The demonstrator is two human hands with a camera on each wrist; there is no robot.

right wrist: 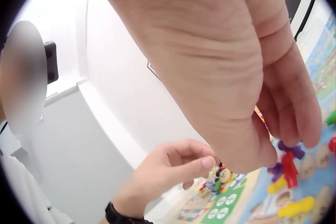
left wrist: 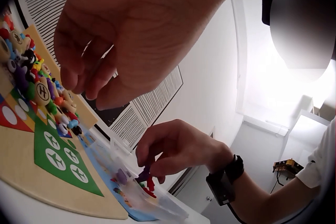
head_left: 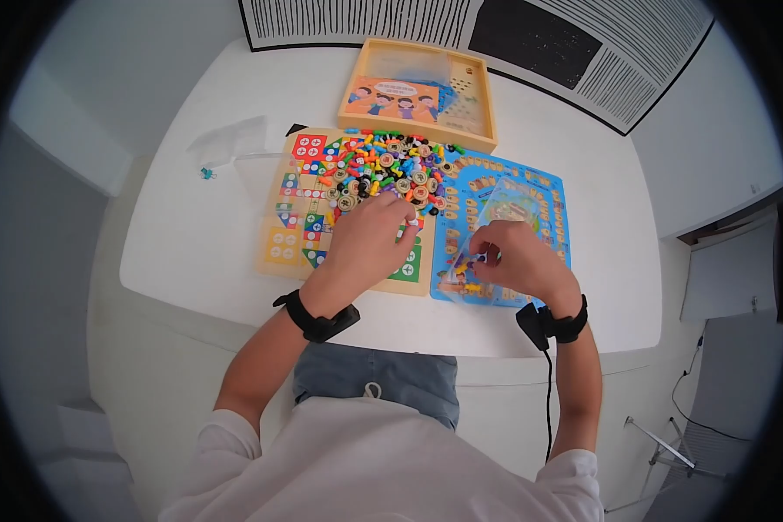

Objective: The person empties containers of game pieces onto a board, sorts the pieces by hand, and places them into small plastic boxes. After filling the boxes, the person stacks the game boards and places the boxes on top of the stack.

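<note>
My left hand (head_left: 370,239) hovers at the near edge of a heap of colourful game pieces (head_left: 383,165), its fingers loosely bent and nothing seen between them. The heap mixes small pawns with round wooden discs marked with characters. To the right, my right hand (head_left: 526,257) is over a clear plastic box (left wrist: 176,208) and pinches a purple pawn (left wrist: 144,173) between thumb and fingers. Close under those fingertips lie a red pawn (right wrist: 289,169) and yellow pawns (right wrist: 296,207). The right palm hides part of the box in the right wrist view.
Beneath the heap lies a wooden ludo board (head_left: 278,261); a blue printed board (head_left: 557,217) lies under the clear box. Behind stands a wooden tray (head_left: 487,104) with an orange card (head_left: 391,100). Another clear plastic container (head_left: 235,139) and a small teal piece (head_left: 208,174) are at left.
</note>
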